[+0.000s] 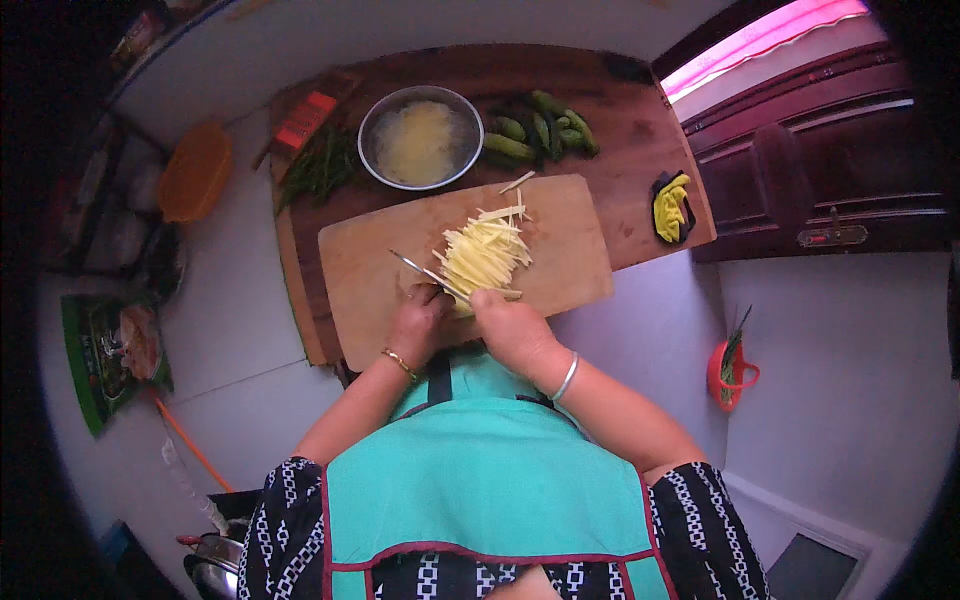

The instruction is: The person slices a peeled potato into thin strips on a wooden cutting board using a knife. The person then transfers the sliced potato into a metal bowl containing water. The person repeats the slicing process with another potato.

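At the near edge of the wooden cutting board, my right hand is closed round a kitchen knife, its blade pointing up and to the left. Just left of the blade, my left hand has its fingers curled down at the board; whatever they press on is mostly hidden. Beyond the knife lies a heap of thin, pale yellow strips that look like cut potato. A few strays sit at the heap's far side, and some yellow shows between my hands.
Behind the board stands a metal bowl holding more pale strips. Green peppers lie right of it, long green vegetables left. A yellow-and-black cloth item rests near the table's right edge. An orange basket is farther left.
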`<state>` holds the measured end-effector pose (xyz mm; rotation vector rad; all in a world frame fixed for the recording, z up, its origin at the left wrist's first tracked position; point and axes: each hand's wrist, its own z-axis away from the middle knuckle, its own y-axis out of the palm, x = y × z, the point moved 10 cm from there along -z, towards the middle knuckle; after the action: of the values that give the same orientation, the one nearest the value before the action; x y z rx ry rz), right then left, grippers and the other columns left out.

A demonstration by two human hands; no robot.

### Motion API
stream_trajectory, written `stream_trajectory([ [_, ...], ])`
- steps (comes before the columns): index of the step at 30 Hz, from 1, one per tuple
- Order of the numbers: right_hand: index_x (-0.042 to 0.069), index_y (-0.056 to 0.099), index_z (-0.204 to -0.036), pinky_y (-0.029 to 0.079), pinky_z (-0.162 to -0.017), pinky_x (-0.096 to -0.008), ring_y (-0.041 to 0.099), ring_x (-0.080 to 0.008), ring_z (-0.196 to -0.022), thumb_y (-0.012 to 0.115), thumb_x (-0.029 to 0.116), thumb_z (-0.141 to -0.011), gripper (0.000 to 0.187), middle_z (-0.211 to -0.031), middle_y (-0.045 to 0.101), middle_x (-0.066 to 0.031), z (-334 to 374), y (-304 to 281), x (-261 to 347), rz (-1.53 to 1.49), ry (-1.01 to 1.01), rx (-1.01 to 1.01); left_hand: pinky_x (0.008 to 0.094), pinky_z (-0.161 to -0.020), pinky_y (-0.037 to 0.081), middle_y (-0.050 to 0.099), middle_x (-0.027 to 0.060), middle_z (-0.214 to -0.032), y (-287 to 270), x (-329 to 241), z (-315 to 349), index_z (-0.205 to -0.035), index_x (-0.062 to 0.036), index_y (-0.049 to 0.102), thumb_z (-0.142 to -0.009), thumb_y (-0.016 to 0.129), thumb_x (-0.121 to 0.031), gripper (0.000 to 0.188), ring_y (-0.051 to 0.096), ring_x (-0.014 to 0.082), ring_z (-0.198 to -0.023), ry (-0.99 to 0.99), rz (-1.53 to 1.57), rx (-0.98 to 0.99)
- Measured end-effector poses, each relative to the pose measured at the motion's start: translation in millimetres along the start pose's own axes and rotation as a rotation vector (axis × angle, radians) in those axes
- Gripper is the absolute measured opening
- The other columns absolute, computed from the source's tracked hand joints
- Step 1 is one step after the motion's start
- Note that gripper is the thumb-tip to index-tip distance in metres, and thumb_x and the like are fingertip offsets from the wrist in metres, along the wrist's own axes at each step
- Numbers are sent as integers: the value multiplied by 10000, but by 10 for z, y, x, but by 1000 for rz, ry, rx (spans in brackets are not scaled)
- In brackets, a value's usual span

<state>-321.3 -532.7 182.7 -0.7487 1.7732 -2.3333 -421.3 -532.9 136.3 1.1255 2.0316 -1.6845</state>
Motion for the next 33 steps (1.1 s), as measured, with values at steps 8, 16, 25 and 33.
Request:
stream_trajectory([
  [8,39,440,-959,499,-569,-486,617,-395,-666,483,58,-820,147,-829,588,-213,-14,251,-233,-75,28,-26,391,-705,499,591,106,-943,-48,-25,-9,-869,-66,621,-716,645,-80,156,569,310,-882,63,50,-25],
  [16,38,445,-933,490,-582,-506,616,-416,-679,452,56,-838,97,-823,592,-225,43,199,-138,-66,57,33,392,-712,497,594,104,-917,-71,-40,53,-853,-74,612,-719,648,-83,139,570,299,-870,51,37,-46],
  [25,35,442,-931,489,-556,-495,615,-413,-676,455,60,-836,99,-829,591,-216,-33,220,-58,-23,24,55,387,-731,493,592,105,-921,-76,0,62,-856,-72,605,-733,630,-64,125,566,309,-875,37,84,-72],
  [33,32,462,-955,491,-571,-499,622,-404,-690,492,67,-829,134,-830,600,-216,-23,63,48,-27,22,66,388,-696,499,599,108,-944,-183,-73,65,-875,-71,616,-730,641,-57,148,581,309,-847,88,95,-132],
])
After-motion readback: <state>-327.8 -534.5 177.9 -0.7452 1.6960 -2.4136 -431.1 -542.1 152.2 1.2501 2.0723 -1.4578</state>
